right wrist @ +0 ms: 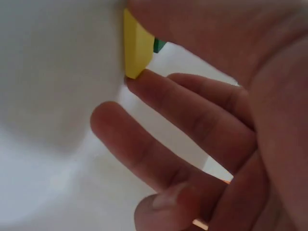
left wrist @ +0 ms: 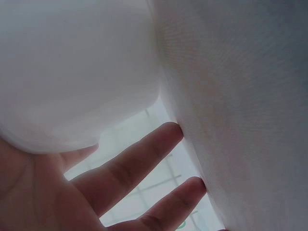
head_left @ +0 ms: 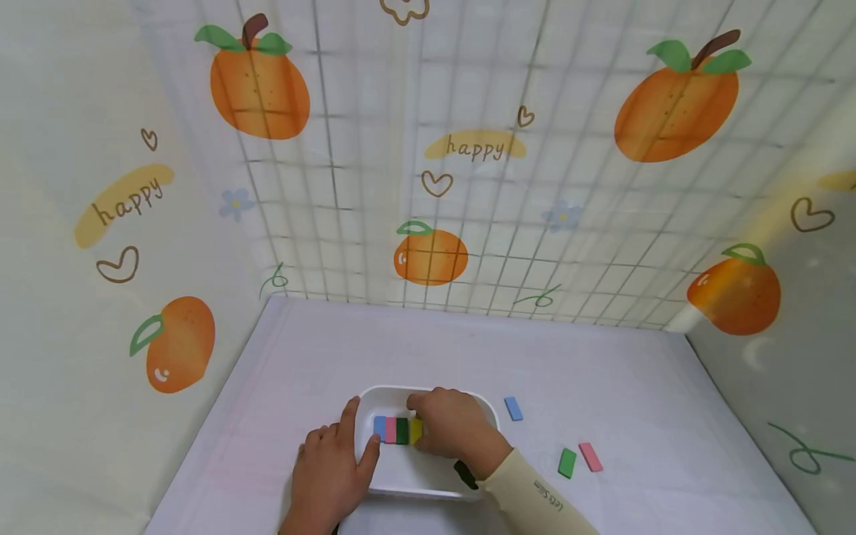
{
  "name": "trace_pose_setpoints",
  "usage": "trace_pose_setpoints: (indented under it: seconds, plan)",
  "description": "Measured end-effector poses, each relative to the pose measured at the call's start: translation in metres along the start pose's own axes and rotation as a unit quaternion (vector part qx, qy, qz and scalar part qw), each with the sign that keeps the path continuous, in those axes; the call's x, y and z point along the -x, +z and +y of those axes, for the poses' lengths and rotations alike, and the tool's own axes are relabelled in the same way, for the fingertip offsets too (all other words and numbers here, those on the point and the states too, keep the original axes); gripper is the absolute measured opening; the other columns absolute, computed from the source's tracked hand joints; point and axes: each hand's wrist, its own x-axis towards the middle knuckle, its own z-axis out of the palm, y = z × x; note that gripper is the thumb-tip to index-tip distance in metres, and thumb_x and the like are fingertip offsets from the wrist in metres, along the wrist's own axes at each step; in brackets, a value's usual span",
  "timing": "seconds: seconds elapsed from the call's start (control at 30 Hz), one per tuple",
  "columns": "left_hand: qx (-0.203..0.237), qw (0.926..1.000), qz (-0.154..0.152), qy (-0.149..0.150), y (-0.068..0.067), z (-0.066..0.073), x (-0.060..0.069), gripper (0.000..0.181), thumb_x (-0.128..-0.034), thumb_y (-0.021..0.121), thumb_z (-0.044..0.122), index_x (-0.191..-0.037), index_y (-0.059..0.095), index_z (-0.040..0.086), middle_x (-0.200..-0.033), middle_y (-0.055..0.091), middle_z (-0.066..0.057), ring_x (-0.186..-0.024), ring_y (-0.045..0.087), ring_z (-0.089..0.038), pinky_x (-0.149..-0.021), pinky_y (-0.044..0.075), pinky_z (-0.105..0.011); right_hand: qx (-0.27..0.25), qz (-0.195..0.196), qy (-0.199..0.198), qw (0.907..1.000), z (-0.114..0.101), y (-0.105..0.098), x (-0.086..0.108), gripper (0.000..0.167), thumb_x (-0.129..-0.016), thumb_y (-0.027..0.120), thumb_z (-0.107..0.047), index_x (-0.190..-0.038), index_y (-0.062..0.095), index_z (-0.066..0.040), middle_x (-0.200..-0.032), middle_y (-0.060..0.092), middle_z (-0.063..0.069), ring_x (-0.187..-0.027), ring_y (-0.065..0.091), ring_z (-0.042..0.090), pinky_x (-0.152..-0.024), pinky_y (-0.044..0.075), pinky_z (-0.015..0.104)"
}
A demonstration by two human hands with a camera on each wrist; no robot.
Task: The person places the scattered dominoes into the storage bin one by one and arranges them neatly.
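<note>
In the head view a white tray (head_left: 408, 475) holds a row of small tiles: blue (head_left: 380, 429), pink (head_left: 391, 429), dark green (head_left: 402, 431) and yellow (head_left: 416, 431). My right hand (head_left: 458, 427) pinches the yellow tile at the row's right end; the right wrist view shows the yellow tile (right wrist: 137, 45) between thumb and a finger, with a bit of green (right wrist: 159, 45) behind it. My left hand (head_left: 331, 468) rests on the tray's left side, thumb over the rim; in the left wrist view its fingers (left wrist: 130, 163) are spread beside the tray's outer wall (left wrist: 77, 72).
On the table (head_left: 321, 342) right of the tray lie a blue tile (head_left: 513, 409), a green tile (head_left: 567, 463) and a pink tile (head_left: 591, 457). Printed curtains (head_left: 361, 186) stand at the back and both sides.
</note>
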Motion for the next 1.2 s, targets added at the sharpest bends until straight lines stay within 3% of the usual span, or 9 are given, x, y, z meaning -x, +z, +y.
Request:
trace_pose_setpoints:
  seconds: [0.27, 1.0, 1.2]
  plan:
    - [0.0, 1.0, -0.001, -0.006, -0.0011, 0.001, -0.0004, 0.073, -0.1021, 0.055, 0.061, -0.162, 0.038, 0.023, -0.12, 0.072, -0.014, -0.116, 0.061, -0.042, -0.099, 0.047, -0.067, -0.014, -0.004, -0.006, 0.9999, -0.0035, -0.0039, -0.0009, 0.046, -0.076, 0.096, -0.032, -0.116, 0.076, -0.021, -0.093, 0.074, -0.01, -0.071, 0.059, 0.006, -0.069, 0.056, 0.034]
    - [0.008, 0.9998, 0.015, 0.01, -0.0035, 0.0016, 0.0031, 0.069, -0.1031, 0.056, 0.058, -0.16, 0.042, 0.022, -0.115, 0.073, -0.015, -0.113, 0.062, -0.042, -0.095, 0.048, -0.066, -0.041, -0.005, -0.003, 0.9991, 0.0008, 0.0012, 0.0017, 0.056, -0.078, 0.093, -0.035, -0.128, 0.073, -0.022, -0.1, 0.075, -0.01, -0.075, 0.06, 0.006, -0.071, 0.057, 0.037]
    - [0.01, 0.9996, 0.024, 0.014, -0.0023, 0.0014, 0.0031, 0.068, -0.1027, 0.058, 0.057, -0.16, 0.042, 0.023, -0.114, 0.073, -0.015, -0.112, 0.063, -0.042, -0.094, 0.049, -0.065, -0.044, -0.006, -0.001, 0.999, -0.0009, -0.0018, 0.0053, 0.056, -0.081, 0.09, -0.04, -0.131, 0.072, -0.022, -0.106, 0.076, -0.009, -0.079, 0.061, 0.006, -0.077, 0.058, 0.04]
